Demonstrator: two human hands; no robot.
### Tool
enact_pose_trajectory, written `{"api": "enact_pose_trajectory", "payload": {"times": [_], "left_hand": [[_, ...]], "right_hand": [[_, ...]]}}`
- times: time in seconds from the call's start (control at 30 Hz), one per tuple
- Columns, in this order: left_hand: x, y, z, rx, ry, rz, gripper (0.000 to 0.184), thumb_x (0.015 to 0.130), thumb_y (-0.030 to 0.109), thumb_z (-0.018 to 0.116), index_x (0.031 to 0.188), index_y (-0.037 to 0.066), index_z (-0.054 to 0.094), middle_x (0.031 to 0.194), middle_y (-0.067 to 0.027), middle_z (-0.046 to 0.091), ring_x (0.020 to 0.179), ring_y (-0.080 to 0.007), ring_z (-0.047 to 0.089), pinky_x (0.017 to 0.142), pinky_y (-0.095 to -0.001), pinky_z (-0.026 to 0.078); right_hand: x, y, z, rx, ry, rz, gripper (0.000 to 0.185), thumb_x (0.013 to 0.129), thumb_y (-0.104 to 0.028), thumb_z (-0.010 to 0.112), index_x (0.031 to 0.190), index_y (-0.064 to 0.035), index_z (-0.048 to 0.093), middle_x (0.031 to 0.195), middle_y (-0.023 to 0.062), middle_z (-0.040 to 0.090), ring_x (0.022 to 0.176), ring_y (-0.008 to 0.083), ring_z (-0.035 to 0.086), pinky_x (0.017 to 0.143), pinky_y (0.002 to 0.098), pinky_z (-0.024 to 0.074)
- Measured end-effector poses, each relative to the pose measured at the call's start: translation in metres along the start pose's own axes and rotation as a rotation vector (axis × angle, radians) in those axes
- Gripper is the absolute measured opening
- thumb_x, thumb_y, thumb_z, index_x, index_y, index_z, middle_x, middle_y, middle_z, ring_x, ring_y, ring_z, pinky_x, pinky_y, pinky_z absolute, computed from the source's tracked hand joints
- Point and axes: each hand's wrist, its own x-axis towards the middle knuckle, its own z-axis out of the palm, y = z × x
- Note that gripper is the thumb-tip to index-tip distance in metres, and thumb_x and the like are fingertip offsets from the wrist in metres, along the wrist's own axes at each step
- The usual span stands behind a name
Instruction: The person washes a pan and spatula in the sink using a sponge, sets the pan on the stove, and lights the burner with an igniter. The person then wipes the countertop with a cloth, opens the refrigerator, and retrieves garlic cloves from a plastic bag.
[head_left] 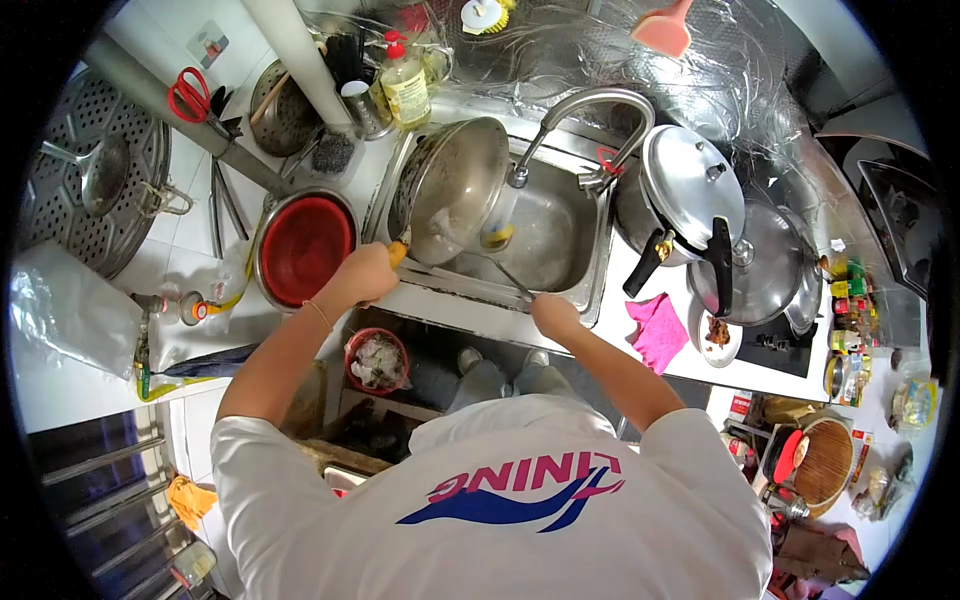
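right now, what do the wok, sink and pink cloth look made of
Wok: metal, probably steel or iron, dull, from its grey, brown-mottled surface. Sink: likely stainless steel, satin, from its grey sheen. Pink cloth: matte fabric, going by its creases; the fibre can't be told.

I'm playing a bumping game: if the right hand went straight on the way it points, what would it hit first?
Probably the wok. How high the right hand sits is unclear, so the sink's front rim might come first.
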Motion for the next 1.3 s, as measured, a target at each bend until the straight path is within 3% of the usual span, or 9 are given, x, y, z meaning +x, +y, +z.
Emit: {"api": "enact_pose_trajectory", "payload": {"times": [0.2, 0.43, 0.57, 0.7, 0.73, 0.9, 1.03, 1.17, 1.3], "left_hand": [[0.007, -0.001, 0.022, 0.068, 0.092, 0.006, 0.029, 0.068, 0.011, 0.054, 0.087, -0.011, 0.058, 0.087, -0.0305, 0.059, 0.088, -0.0399, 0.059, 0.077, -0.0445, 0.047], [0.014, 0.005, 0.041, 0.048, 0.097, -0.025, 0.029, 0.068, 0.013, 0.055, 0.088, -0.008, 0.058, 0.084, -0.0293, 0.060, 0.083, -0.0392, 0.061, 0.075, -0.0441, 0.048], [0.028, -0.022, 0.055, 0.000, 0.106, 0.061, 0.030, 0.068, 0.014, 0.058, 0.088, -0.008, 0.053, 0.074, -0.0255, 0.059, 0.061, -0.0334, 0.061, 0.059, -0.0407, 0.049], [0.047, -0.043, 0.042, -0.248, -0.055, 0.043, 0.025, 0.070, 0.011, 0.059, 0.086, -0.005, 0.049, 0.061, -0.0142, 0.054, 0.043, -0.0225, 0.053, 0.040, -0.0353, 0.043], [0.044, -0.038, 0.031, -0.286, -0.104, 0.024, 0.022, 0.071, 0.008, 0.057, 0.086, -0.003, 0.046, 0.059, -0.0077, 0.050, 0.041, -0.0153, 0.049, 0.035, -0.0307, 0.038], [0.064, -0.073, 0.026, -0.329, -0.202, 0.072, 0.028, 0.069, 0.012, 0.060, 0.090, -0.004, 0.050, 0.062, -0.0122, 0.056, 0.045, -0.0195, 0.056, 0.041, -0.0324, 0.044], [0.043, -0.064, -0.001, -0.435, -0.246, -0.072, 0.029, 0.070, 0.010, 0.058, 0.095, -0.004, 0.049, 0.060, -0.0102, 0.053, 0.043, -0.0181, 0.053, 0.040, -0.0323, 0.042], [0.036, -0.067, -0.018, -0.533, -0.340, -0.193, 0.028, 0.072, 0.008, 0.056, 0.096, -0.004, 0.049, 0.061, -0.0097, 0.053, 0.043, -0.0166, 0.053, 0.039, -0.0312, 0.042], [0.026, -0.061, -0.036, -0.499, -0.340, -0.291, 0.029, 0.072, 0.009, 0.056, 0.095, -0.005, 0.047, 0.063, -0.0121, 0.055, 0.045, -0.0189, 0.055, 0.040, -0.0322, 0.043]], "right_hand": [[-0.010, 0.033, -0.024, 0.130, 0.058, 0.171, 0.032, 0.087, -0.028, 0.047, 0.089, 0.0020, 0.058, 0.089, 0.0227, 0.062, 0.085, 0.0391, 0.060, 0.073, 0.0476, 0.0476], [-0.008, 0.066, -0.009, 0.350, 0.244, 0.204, 0.028, 0.084, -0.021, 0.048, 0.087, 0.0064, 0.052, 0.081, 0.0281, 0.061, 0.074, 0.0406, 0.062, 0.067, 0.0477, 0.0493], [0.008, 0.079, -0.002, 0.851, 0.214, 0.180, 0.030, 0.081, -0.018, 0.046, 0.066, 0.0065, 0.056, 0.056, 0.0170, 0.057, 0.049, 0.0268, 0.059, 0.049, 0.0377, 0.0463], [0.008, 0.075, 0.002, 1.351, 0.093, 0.268, 0.032, 0.086, -0.026, 0.052, 0.074, 0.0041, 0.055, 0.054, 0.0099, 0.055, 0.041, 0.0183, 0.054, 0.038, 0.0309, 0.0410], [0.006, 0.064, -0.007, 1.298, 0.163, 0.323, 0.032, 0.087, -0.027, 0.053, 0.078, 0.0034, 0.054, 0.053, 0.0092, 0.055, 0.040, 0.0173, 0.052, 0.036, 0.0296, 0.0396], [0.025, 0.071, -0.004, 0.642, 0.312, 0.515, 0.032, 0.082, -0.028, 0.059, 0.079, 0.0040, 0.058, 0.063, 0.0166, 0.061, 0.056, 0.0278, 0.063, 0.057, 0.0387, 0.0502], [0.039, 0.047, -0.021, -0.339, 0.556, 0.452, 0.016, 0.077, -0.021, 0.060, 0.081, -0.0067, 0.062, 0.074, 0.0126, 0.059, 0.073, 0.0271, 0.059, 0.067, 0.0372, 0.0485], [0.116, 0.028, -0.005, 0.072, 0.496, 0.146, 0.015, 0.079, -0.019, 0.054, 0.083, -0.0057, 0.061, 0.080, 0.0140, 0.061, 0.079, 0.0299, 0.060, 0.070, 0.0396, 0.0477], [0.215, 0.027, 0.039, 0.535, 0.242, 0.431, 0.025, 0.080, -0.024, 0.055, 0.080, 0.0003, 0.060, 0.075, 0.0165, 0.064, 0.067, 0.0315, 0.063, 0.062, 0.0397, 0.0501]]}}
